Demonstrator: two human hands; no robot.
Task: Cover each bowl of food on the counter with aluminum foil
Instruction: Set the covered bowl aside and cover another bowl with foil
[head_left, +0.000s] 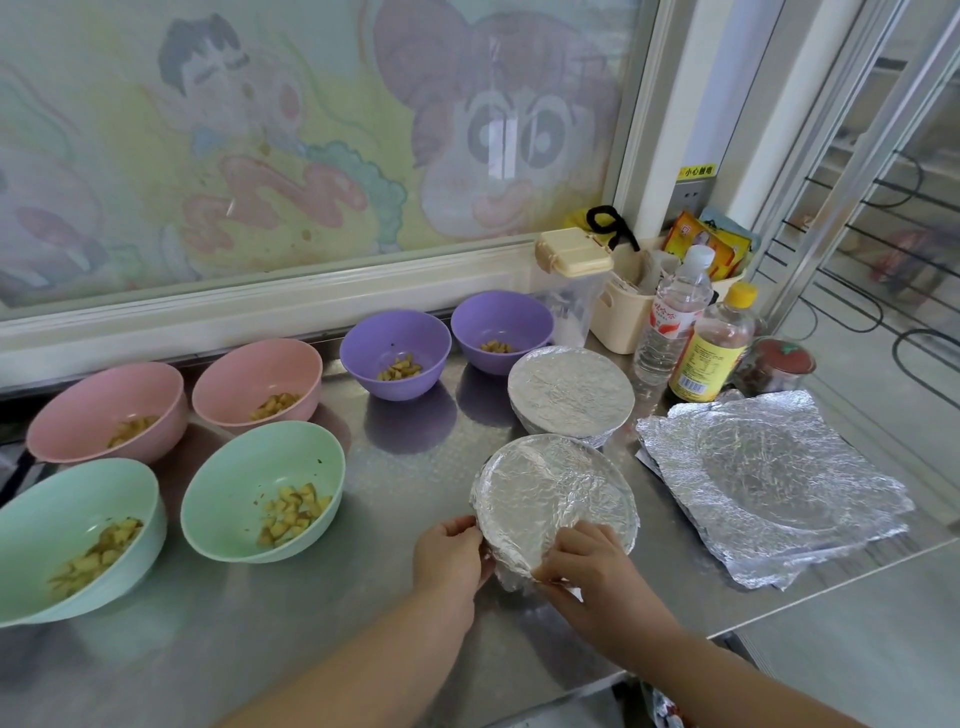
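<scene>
A person is working at a stainless-steel counter (395, 639) beneath a frosted window (311, 130) painted with faded cartoon figures. The left hand (451, 556) is curling its fingers round the near-left rim of a foil-wrapped bowl (556, 493) that is standing near the counter's front edge. The right hand (587, 569) is pinching the foil at the bowl's near rim between thumb and fingers. A second covered bowl (571, 397) is sitting just behind it, and a stack of crinkled foil sheets (769, 483) is lying to the right. Six uncovered bowls of diced food are standing to the left: two purple bowls (395, 358), two pink bowls (257, 382) and two green bowls (262, 488). A water bottle (672, 317), a yellow-capped bottle (711, 348), a lidded container (571, 280) and a cream basket (623, 312) are crowding the back right corner.
</scene>
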